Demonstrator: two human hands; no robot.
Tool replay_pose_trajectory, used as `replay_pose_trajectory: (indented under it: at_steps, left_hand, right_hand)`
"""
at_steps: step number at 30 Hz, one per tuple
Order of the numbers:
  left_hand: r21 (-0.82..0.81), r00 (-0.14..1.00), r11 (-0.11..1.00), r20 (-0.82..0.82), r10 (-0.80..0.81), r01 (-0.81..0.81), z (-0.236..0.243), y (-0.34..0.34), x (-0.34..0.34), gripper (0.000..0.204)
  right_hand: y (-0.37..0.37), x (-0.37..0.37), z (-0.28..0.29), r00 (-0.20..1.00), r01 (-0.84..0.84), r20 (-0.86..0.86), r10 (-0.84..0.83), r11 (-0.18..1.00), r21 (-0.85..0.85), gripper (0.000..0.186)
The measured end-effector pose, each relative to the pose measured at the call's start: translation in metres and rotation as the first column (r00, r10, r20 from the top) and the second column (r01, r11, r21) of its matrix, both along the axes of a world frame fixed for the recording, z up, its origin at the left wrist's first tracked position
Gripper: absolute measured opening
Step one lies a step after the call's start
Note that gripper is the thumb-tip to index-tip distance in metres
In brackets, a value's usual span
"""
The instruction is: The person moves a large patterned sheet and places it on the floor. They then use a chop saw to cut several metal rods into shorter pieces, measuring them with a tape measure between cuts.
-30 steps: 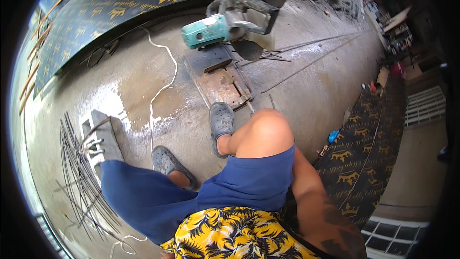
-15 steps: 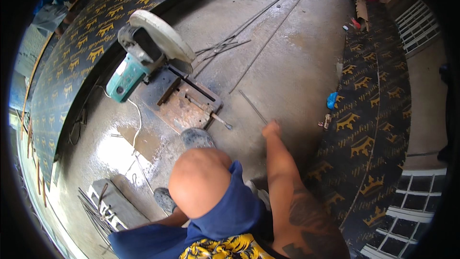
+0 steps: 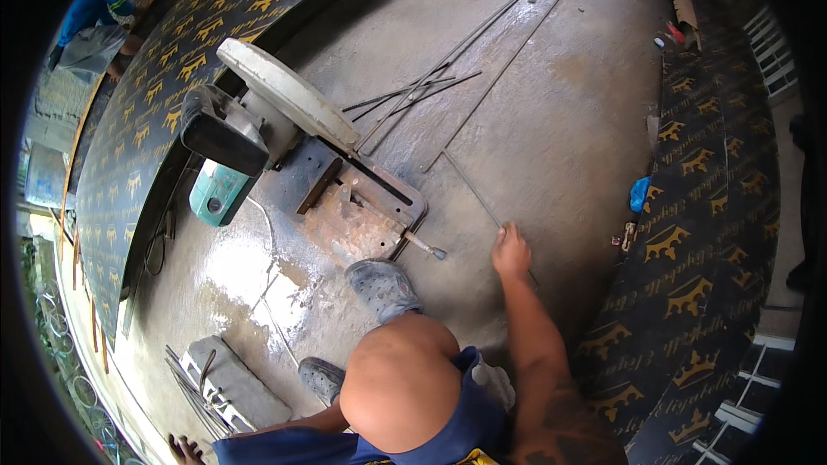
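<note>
My right hand [image 3: 512,251] is closed around a thin steel rod [image 3: 472,189], off to the right of the cut-off saw. The rod slants across the concrete, and a short end shows behind my hand. At the lower left edge my left hand [image 3: 184,449] has its fingers apart, just below a bundle of thin rods [image 3: 191,396]; nothing shows in it. The cut-off saw [image 3: 284,90], with a pale round guard, dark handle and teal motor, stands on a rusty base [image 3: 345,228] in front of my feet.
Several long rods [image 3: 517,56] lie on the floor beyond the saw. A grey block [image 3: 237,379] rests beside the rod bundle. Black printed boards [image 3: 680,293] line the right; another printed panel [image 3: 172,86] stands left. Past it, a person in blue [image 3: 95,4] bends over. A pale cord [image 3: 269,280] trails nearby.
My left hand has come into view at the lower left. My right hand still grips the rod, now with its back end showing. The view has shifted, and the saw's dark handle shows more fully.
</note>
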State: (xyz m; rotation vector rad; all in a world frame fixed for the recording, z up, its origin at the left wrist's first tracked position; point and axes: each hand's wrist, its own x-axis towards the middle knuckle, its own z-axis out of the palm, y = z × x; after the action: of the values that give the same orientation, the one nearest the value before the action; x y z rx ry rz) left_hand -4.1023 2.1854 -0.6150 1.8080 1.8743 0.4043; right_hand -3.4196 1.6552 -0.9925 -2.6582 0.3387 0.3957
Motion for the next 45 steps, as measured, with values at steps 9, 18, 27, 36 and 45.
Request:
replay_pose_trajectory:
  at_steps: [9, 18, 27, 36, 45]
  left_hand:
    - [0.054, 0.969, 0.969, 0.032, -0.244, 0.242, 0.047, -0.039, 0.181, 0.063]
    - [0.057, 0.735, 0.825, 0.423, -0.530, 0.562, -0.033, -0.091, 0.245, 0.042]
    - [-0.285, 0.621, 0.586, 0.590, -0.517, 0.759, -0.074, -0.179, 0.393, 0.048]
    - [-0.414, 0.445, 0.177, 0.750, -0.489, 0.893, -0.160, -0.247, 0.588, 0.052]
    - [-0.566, 0.701, 0.420, 0.507, -0.502, 0.710, -0.183, -0.193, 0.470, 0.042]
  right_hand:
    - [0.062, 0.105, 0.053, 0.992, -0.104, -0.075, 0.105, 0.994, 0.016, 0.042]
    - [0.165, 0.152, 0.048, 0.982, 0.054, -0.188, -0.015, 0.978, 0.203, 0.050]
    - [0.048, 0.073, 0.044, 0.998, 0.059, -0.040, -0.057, 0.997, 0.051, 0.047]
    - [-0.085, 0.017, 0.025, 0.997, 0.073, 0.011, -0.072, 0.986, -0.151, 0.046]
    - [0.014, 0.069, -0.002, 0.999, -0.001, -0.041, -0.003, 0.995, -0.102, 0.053]
